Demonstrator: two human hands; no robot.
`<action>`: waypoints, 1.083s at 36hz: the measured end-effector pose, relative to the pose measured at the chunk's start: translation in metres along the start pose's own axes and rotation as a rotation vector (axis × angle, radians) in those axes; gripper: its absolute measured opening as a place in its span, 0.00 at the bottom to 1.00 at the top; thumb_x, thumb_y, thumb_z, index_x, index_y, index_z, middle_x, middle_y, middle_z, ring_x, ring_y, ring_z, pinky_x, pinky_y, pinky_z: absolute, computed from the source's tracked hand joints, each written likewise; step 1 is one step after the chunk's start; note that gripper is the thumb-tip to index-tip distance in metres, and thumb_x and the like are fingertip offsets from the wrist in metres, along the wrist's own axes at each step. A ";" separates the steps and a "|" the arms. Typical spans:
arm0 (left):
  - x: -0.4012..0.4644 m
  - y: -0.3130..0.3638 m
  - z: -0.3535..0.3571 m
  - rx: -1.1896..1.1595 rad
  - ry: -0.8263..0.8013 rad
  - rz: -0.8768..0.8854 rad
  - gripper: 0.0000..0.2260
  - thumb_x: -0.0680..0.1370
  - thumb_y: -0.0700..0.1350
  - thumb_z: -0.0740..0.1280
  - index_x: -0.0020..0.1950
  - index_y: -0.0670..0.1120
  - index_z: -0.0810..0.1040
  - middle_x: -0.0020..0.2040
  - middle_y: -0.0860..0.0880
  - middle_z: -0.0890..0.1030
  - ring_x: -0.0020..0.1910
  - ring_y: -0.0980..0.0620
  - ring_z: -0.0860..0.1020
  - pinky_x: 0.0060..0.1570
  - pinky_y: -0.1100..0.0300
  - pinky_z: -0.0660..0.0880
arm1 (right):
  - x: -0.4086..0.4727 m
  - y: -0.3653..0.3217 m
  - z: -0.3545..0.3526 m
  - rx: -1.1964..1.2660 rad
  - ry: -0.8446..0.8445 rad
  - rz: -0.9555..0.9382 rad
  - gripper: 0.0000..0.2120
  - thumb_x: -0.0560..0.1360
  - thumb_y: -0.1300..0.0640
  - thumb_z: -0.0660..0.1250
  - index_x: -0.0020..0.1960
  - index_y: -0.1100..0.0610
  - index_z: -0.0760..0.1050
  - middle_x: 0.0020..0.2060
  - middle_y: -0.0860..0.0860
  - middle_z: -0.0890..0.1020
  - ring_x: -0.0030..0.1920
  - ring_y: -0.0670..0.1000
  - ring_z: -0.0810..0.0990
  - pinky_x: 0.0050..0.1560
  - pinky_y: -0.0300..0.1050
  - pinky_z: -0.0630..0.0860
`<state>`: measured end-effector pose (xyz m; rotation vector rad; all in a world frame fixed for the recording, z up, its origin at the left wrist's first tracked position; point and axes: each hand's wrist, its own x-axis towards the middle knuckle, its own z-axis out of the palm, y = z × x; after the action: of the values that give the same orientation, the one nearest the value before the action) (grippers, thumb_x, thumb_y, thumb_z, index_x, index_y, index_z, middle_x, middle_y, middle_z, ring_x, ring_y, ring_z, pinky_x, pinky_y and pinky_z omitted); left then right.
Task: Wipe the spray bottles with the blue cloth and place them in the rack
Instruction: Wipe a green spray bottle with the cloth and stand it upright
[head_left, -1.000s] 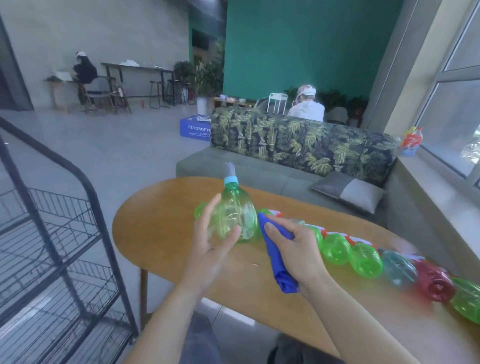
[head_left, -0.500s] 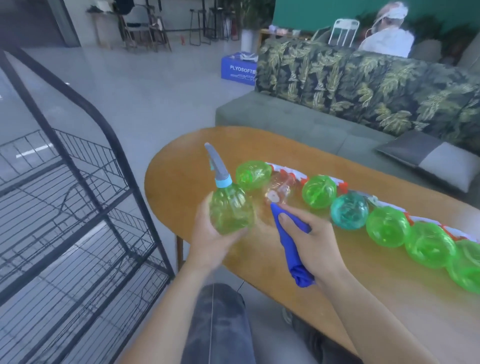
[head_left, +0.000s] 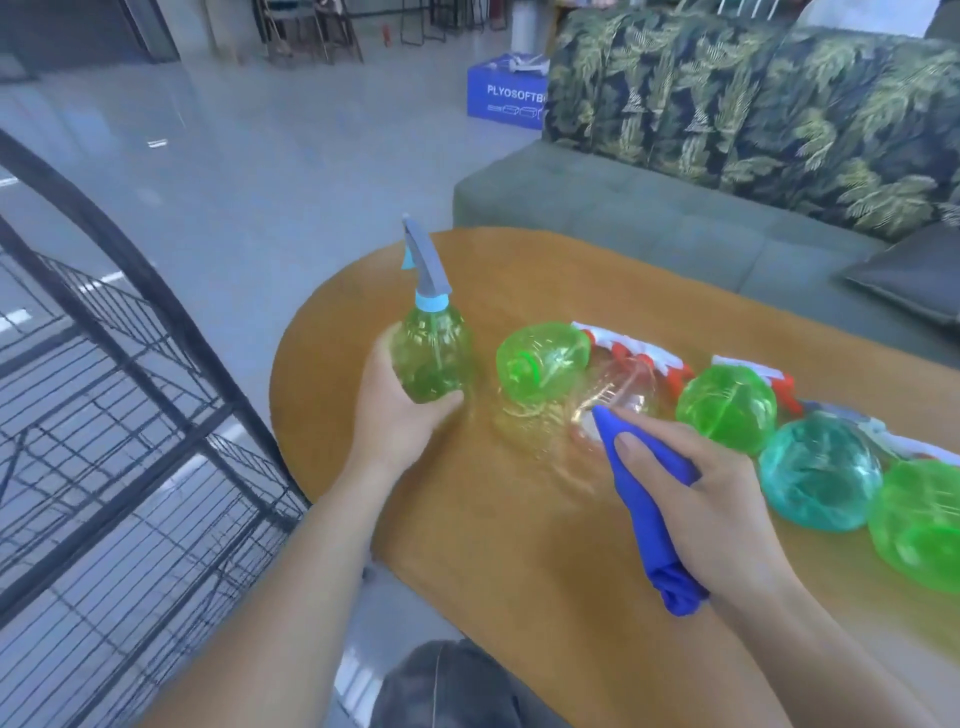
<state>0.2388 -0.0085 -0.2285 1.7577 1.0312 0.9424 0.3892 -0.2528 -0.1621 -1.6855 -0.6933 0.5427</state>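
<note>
The right hand (head_left: 711, 499) has its grip curled round the rolled blue cloth (head_left: 647, 512), held low over the wooden table (head_left: 519, 519). The left hand (head_left: 397, 410) grips a green spray bottle (head_left: 431, 358) upright by its base, above the table's left end. Beyond, a row of spray bottles (head_left: 727, 405) lies on the table. The black wire rack (head_left: 104, 415) stands left; a leaf-patterned sofa (head_left: 753, 114) lies farthest.

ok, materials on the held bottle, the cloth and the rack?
Held bottle: clear green plastic, glossy; the table shows through it. Blue cloth: soft matte fabric, bunched into folds, probably microfibre. Rack: thin dark wire grid on tubing, likely coated metal.
</note>
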 end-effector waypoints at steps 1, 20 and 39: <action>0.011 -0.003 0.002 0.013 0.006 -0.001 0.47 0.69 0.42 0.86 0.82 0.52 0.66 0.75 0.53 0.76 0.74 0.53 0.75 0.77 0.47 0.71 | 0.003 0.000 -0.001 0.003 0.004 0.002 0.11 0.80 0.54 0.72 0.55 0.38 0.86 0.48 0.41 0.86 0.39 0.43 0.82 0.40 0.42 0.75; 0.071 -0.018 0.009 0.083 0.059 -0.044 0.55 0.69 0.47 0.87 0.87 0.51 0.56 0.81 0.51 0.69 0.78 0.51 0.71 0.79 0.45 0.69 | 0.023 -0.001 -0.002 0.024 0.004 0.024 0.10 0.79 0.54 0.72 0.55 0.40 0.87 0.45 0.44 0.86 0.34 0.46 0.80 0.31 0.37 0.74; -0.013 0.038 0.061 0.120 -0.120 0.117 0.50 0.70 0.45 0.86 0.85 0.51 0.61 0.80 0.52 0.67 0.79 0.53 0.68 0.80 0.46 0.68 | -0.008 -0.019 -0.052 0.059 0.054 0.017 0.09 0.79 0.53 0.72 0.55 0.40 0.87 0.47 0.43 0.86 0.33 0.47 0.80 0.31 0.41 0.75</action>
<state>0.2984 -0.0492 -0.2167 1.9674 0.9331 0.8496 0.4157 -0.2919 -0.1322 -1.6461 -0.6191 0.5229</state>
